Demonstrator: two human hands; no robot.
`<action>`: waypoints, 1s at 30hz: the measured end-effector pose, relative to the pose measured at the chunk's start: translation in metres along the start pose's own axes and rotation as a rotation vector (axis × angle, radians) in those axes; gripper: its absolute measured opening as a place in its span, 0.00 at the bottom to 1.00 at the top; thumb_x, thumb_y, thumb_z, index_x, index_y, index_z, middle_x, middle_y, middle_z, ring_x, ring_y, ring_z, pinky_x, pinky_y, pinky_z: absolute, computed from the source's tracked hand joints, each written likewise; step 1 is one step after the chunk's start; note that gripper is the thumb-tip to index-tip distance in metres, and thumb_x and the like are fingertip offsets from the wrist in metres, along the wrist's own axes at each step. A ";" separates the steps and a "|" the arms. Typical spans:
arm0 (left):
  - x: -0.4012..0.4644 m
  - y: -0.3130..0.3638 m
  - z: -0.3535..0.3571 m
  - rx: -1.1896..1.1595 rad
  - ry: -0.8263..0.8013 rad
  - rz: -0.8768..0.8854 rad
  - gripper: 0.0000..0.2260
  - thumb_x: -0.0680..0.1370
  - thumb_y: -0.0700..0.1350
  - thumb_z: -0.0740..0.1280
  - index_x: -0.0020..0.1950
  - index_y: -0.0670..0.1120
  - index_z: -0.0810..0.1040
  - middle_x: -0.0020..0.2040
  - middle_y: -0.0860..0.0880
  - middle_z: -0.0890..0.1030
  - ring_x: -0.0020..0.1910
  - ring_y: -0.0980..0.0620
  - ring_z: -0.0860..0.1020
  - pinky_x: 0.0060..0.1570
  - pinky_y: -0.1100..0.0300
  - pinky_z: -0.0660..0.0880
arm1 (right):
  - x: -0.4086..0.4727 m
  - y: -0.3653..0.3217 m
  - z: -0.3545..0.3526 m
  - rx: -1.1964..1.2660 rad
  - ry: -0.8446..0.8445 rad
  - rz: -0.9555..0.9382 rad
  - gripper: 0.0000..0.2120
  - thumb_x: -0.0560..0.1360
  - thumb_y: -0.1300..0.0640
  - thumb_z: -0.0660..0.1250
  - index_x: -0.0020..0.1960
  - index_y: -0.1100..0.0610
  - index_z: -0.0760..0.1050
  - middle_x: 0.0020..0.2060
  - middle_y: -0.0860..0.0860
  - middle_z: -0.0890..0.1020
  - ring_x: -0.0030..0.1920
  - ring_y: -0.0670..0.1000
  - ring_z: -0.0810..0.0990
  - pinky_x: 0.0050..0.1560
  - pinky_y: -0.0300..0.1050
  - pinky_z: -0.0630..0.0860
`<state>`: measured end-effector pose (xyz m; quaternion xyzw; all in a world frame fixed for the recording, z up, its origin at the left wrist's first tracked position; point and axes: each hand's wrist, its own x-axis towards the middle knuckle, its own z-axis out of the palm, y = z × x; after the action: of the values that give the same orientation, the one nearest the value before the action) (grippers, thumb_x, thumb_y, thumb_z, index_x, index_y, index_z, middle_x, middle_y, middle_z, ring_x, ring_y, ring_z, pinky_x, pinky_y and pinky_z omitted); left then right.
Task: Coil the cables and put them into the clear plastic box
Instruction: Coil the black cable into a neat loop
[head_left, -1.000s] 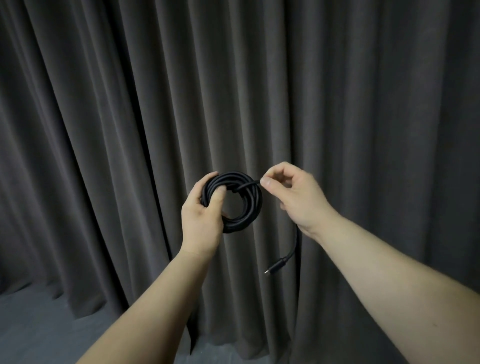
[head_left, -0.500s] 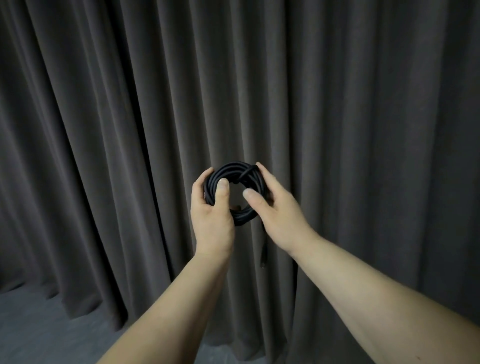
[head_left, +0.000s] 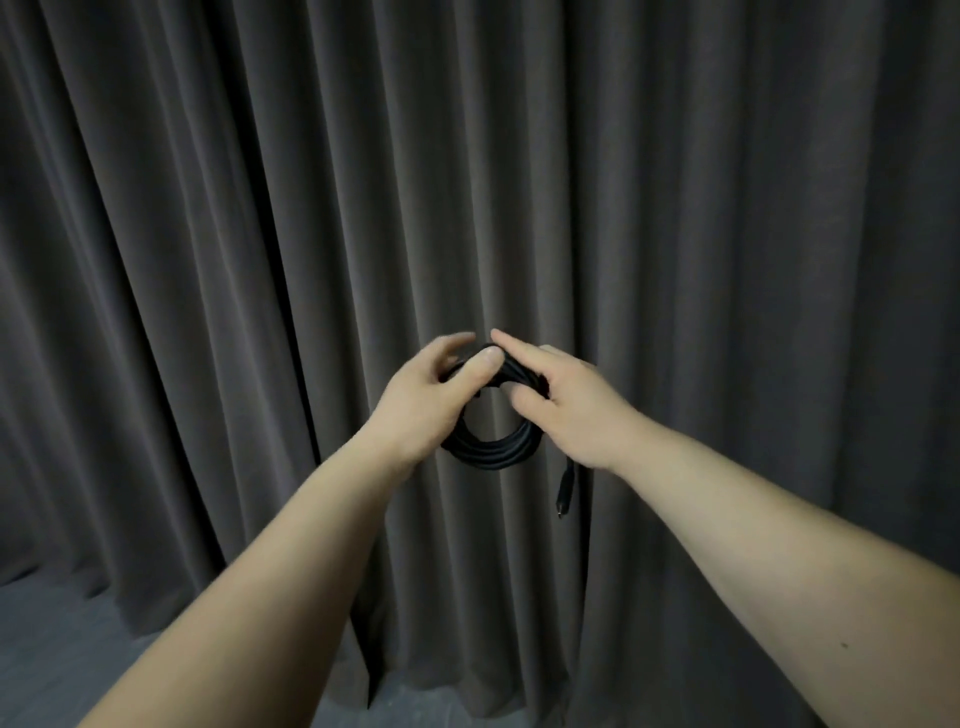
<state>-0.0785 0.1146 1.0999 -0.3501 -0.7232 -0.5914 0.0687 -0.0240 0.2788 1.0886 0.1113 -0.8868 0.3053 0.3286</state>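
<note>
A black cable wound into a round coil hangs in the air in front of me. My left hand grips the coil's upper left part, thumb on top and fingers behind. My right hand holds the upper right part, thumb curled through the coil's hole and index finger stretched over the top. The cable's loose end with its plug dangles below my right wrist. The clear plastic box is not in view.
A dark grey pleated curtain fills the whole background, close behind my hands. A strip of grey floor shows at the bottom left.
My right hand went from pinching the loose end to the right of the coil to holding the coil itself. My left hand shifted up to the coil's top, and the plug now dangles further right.
</note>
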 end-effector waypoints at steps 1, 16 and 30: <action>0.001 0.003 0.002 0.039 -0.005 0.015 0.15 0.77 0.57 0.68 0.59 0.50 0.79 0.50 0.52 0.84 0.47 0.53 0.83 0.57 0.56 0.77 | 0.001 -0.002 0.000 -0.005 -0.002 -0.016 0.26 0.78 0.55 0.64 0.74 0.45 0.63 0.53 0.51 0.76 0.53 0.50 0.76 0.59 0.44 0.71; -0.001 -0.007 0.011 -0.143 0.386 0.136 0.12 0.82 0.50 0.62 0.40 0.48 0.78 0.29 0.60 0.77 0.31 0.63 0.73 0.36 0.70 0.69 | 0.000 -0.007 -0.010 0.665 0.145 0.374 0.17 0.77 0.66 0.65 0.65 0.61 0.73 0.54 0.56 0.79 0.39 0.48 0.80 0.42 0.43 0.80; -0.006 -0.001 0.029 -0.255 0.317 0.110 0.14 0.81 0.51 0.64 0.35 0.51 0.76 0.30 0.52 0.74 0.32 0.53 0.71 0.36 0.56 0.69 | 0.013 -0.006 -0.012 0.737 0.288 0.499 0.09 0.75 0.69 0.66 0.41 0.56 0.73 0.34 0.53 0.79 0.31 0.48 0.76 0.33 0.41 0.76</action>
<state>-0.0653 0.1380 1.0872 -0.2977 -0.6024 -0.7210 0.1690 -0.0254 0.2820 1.1074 -0.0397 -0.6642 0.6821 0.3034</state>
